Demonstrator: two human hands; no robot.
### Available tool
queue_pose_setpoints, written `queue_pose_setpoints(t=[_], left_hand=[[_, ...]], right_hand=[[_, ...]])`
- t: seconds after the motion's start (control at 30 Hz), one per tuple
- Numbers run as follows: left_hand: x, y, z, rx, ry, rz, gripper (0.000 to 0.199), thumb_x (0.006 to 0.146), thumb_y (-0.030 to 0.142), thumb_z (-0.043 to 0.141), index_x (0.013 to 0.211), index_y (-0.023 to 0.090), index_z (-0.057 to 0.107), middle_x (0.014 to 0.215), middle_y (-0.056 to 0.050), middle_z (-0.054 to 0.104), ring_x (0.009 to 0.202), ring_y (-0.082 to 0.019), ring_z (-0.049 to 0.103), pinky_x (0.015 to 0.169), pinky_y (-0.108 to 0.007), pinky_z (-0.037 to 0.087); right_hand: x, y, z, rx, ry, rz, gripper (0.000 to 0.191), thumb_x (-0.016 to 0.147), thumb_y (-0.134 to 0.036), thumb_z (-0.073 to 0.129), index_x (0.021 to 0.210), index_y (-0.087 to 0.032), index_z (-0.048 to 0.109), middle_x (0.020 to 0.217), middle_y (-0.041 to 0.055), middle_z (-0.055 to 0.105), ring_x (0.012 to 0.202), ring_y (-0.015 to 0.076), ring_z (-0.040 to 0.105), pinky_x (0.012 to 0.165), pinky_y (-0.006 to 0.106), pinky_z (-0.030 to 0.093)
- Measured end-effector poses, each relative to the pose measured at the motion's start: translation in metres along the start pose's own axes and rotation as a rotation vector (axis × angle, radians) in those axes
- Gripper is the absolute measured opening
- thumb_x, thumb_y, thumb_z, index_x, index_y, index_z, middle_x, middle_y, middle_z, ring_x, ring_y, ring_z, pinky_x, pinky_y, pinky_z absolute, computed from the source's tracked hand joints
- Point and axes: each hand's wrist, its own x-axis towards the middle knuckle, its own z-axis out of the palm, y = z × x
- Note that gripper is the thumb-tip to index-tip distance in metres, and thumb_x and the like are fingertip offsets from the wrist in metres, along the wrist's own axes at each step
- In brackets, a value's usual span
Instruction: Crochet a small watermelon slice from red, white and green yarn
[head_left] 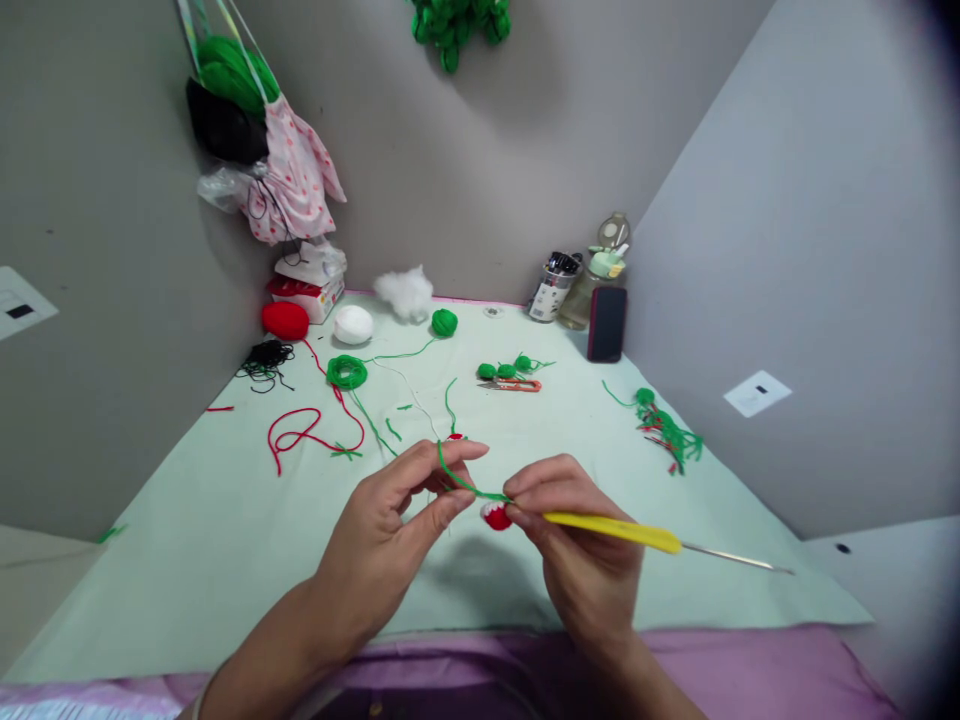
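Note:
My left hand (401, 505) has green yarn (457, 478) running over its index finger, and its thumb presses toward the fingers on the strand. My right hand (581, 535) pinches a crochet hook with a yellow handle (622, 529); its metal shaft (739, 557) points away to the right. The hook's other end is hidden by my right fingertips, where the green yarn meets them. A small red crocheted piece with a white edge (496, 516) hangs just below the yarn, beside my right fingertips. Another bit of red and white (455, 437) shows behind my left index finger.
Orange thread snips (517, 385) lie beside small green crocheted balls (507, 371). Further back are green yarn coils (347, 373), red yarn (286, 320), white yarn (353, 325) and stuffing (405, 293). A phone (607, 325) leans at right, near tangled green-red pieces (667, 432).

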Motion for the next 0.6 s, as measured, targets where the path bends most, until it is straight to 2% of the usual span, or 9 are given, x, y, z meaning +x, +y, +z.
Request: queue_pose_setpoints(t=[0.17,0.27,0.43,0.6], left_hand=[[0.0007,0.0011,0.0015,-0.005,-0.009,-0.002,0.027,0.095,0.019,0.072,0.119,0.028,0.080,0.087,0.003,0.074,0.079,-0.014,0.066,0.078,-0.025,0.055],[-0.0004,0.0015,0.0019,0.012,0.011,0.005,0.027,0.096,0.020,0.072,0.120,0.029,0.080,0.090,0.003,0.073,0.082,-0.014,0.067,0.080,-0.025,0.054],[-0.0031,0.0018,0.0017,0.030,0.006,0.031,0.029,0.099,0.021,0.069,0.124,0.031,0.077,0.090,0.003,0.070,0.084,-0.014,0.066,0.082,-0.025,0.053],[-0.0037,0.0055,0.0017,0.004,-0.020,-0.018,0.030,0.099,0.022,0.069,0.127,0.030,0.076,0.090,0.003,0.068,0.081,-0.014,0.062,0.081,-0.026,0.053]], right_hand=[[0.0004,0.0035,-0.0012,0.095,-0.009,0.066,0.017,0.089,-0.012,0.085,0.094,-0.029,0.085,0.089,0.0000,0.078,0.080,0.0130,0.073,0.067,0.022,0.062],[0.0006,0.0061,-0.0023,0.122,-0.024,0.089,0.016,0.088,-0.014,0.087,0.093,-0.029,0.085,0.088,0.0002,0.078,0.079,0.0144,0.073,0.066,0.025,0.062],[0.0001,0.0080,-0.0032,0.130,-0.048,0.081,0.017,0.089,-0.014,0.086,0.096,-0.030,0.085,0.090,0.0007,0.078,0.081,0.0155,0.073,0.067,0.027,0.063],[-0.0007,0.0059,-0.0042,0.066,-0.027,0.036,0.017,0.091,-0.014,0.085,0.096,-0.030,0.085,0.089,0.0011,0.079,0.083,0.0151,0.074,0.069,0.025,0.063]])
